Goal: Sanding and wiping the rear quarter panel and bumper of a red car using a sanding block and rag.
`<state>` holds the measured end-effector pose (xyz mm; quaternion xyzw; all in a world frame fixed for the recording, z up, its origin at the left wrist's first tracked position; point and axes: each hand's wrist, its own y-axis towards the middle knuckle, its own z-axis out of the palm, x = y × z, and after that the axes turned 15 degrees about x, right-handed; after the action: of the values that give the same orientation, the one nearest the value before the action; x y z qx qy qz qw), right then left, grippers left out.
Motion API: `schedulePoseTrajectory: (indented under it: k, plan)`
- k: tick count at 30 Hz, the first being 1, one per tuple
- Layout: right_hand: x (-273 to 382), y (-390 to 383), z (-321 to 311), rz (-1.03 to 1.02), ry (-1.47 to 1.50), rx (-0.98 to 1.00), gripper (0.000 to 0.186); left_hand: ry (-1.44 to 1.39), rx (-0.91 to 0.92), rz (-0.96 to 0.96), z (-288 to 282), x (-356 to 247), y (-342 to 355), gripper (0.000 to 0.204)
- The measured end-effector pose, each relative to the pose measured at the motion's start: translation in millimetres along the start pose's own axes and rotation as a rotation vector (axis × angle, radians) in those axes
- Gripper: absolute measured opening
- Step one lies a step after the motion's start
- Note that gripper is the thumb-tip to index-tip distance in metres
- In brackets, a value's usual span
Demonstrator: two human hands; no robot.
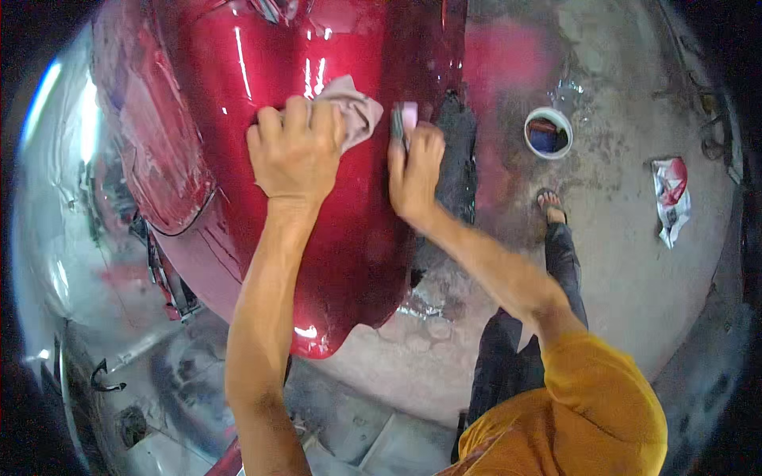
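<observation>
Work looks under way on the glossy, curved red body panel [349,230] below your two hands, though how much is finished you can't judge from this view alone. Your left hand [295,151] is bunched over it, fingers curled onto a crumpled, soft pinkish-grey cloth [361,115]; your right hand [417,166] pinches a small pink-and-grey rectangular block [406,119] by the panel's right side, and whether that block touches the surface you can't tell. Sharp white reflections suggest the upper stretch is already smooth, while the dull, scuffed pinkish-red panel [163,151] at your left, streaky and matte, seems to have its finishing left to do. To your right, a round white bucket [529,135] with dark contents stands on the rough, stained grey concrete floor [619,262], and farther right lies a creased, shiny red-and-silver wrapper [671,186].
</observation>
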<state>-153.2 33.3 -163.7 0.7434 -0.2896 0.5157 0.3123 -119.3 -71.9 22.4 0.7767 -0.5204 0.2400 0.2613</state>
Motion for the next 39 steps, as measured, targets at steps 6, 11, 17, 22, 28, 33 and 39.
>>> schedulePoseTrajectory:
  k: [6, 11, 17, 22, 28, 33, 39]
  plan:
    - [-31.5, -61.3, 16.0, 0.327, 0.000, 0.092, 0.040, 0.035, -0.020, -0.019, -1.3, -2.1, -1.3, 0.025]
    - [-40.8, -59.2, 3.1, 0.165, 0.028, 0.040, 0.046, -0.005, 0.011, -0.024, 0.1, -7.3, 1.4, 0.023]
    - [-92.7, 56.6, -13.8, 0.433, 0.077, 0.093, 0.029, -0.050, -0.024, -0.048, 5.2, -35.3, 24.6, 0.021]
    - [9.1, -114.2, -11.4, 0.043, 0.132, 0.255, 0.050, -0.095, 0.115, 0.041, 28.4, -42.7, 11.7, 0.019]
    - [-55.5, 30.2, -7.2, 0.262, 0.055, 0.036, 0.035, -0.139, 0.118, 0.109, 18.0, -61.1, 3.9, 0.019]
    - [-61.7, 47.2, -1.2, 0.123, -0.012, -0.083, 0.038, -0.154, 0.102, 0.107, 10.6, -70.7, -45.8, 0.020]
    - [4.7, -208.9, 5.3, -0.034, 0.064, 0.182, 0.056, -0.150, 0.185, 0.085, -20.9, -59.8, -150.6, 0.021]
